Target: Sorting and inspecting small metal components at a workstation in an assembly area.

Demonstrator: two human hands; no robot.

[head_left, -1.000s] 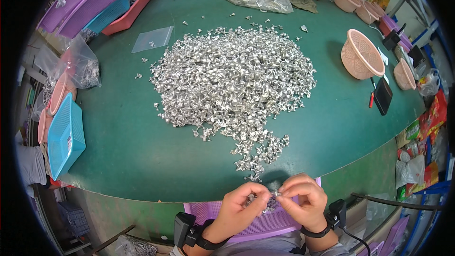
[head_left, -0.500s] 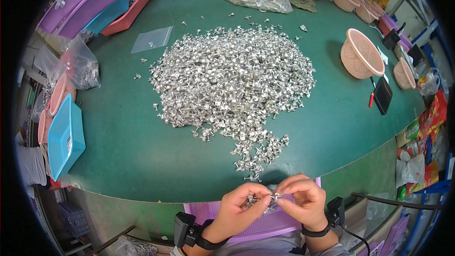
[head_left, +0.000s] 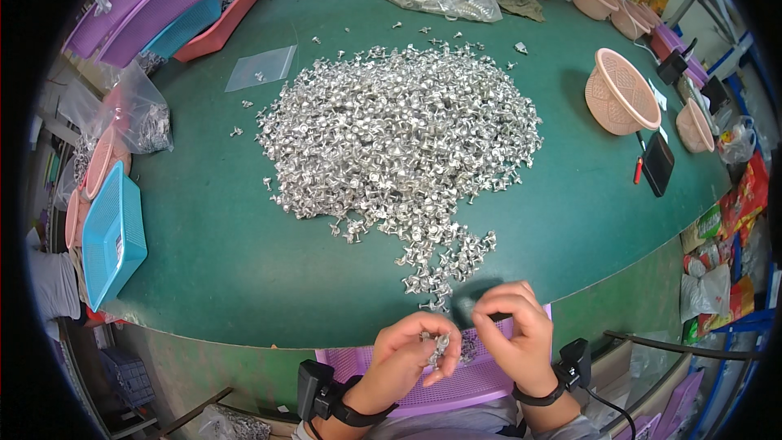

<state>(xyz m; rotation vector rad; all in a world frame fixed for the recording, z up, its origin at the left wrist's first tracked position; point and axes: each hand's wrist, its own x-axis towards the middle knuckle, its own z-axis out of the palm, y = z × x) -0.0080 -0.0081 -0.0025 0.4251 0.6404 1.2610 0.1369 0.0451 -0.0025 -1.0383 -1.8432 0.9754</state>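
My left hand (head_left: 413, 352) curls around a few small silver metal fittings (head_left: 441, 345), which show between its thumb and fingers. To its right, my right hand (head_left: 515, 336) is raised apart from it. The right thumb and forefinger are loosely bent with a gap between them, and no part shows at their tips. Below both hands lies a purple plastic basket (head_left: 423, 399), with more silver parts inside it between the hands. A large heap of the same silver fittings (head_left: 399, 130) covers the middle of the green table, and its near tail ends just beyond my hands.
The green table (head_left: 212, 269) has a curved near edge. At the left stand a blue basket (head_left: 114, 236) and a plastic bag (head_left: 147, 114) of parts. A pink basket (head_left: 621, 94), a red pen (head_left: 638, 169) and a black flat case (head_left: 658, 165) lie at the right.
My hands have parted. The right one has let go of the fittings and moved slightly up; the left has drawn back a little to the left, keeping the fittings.
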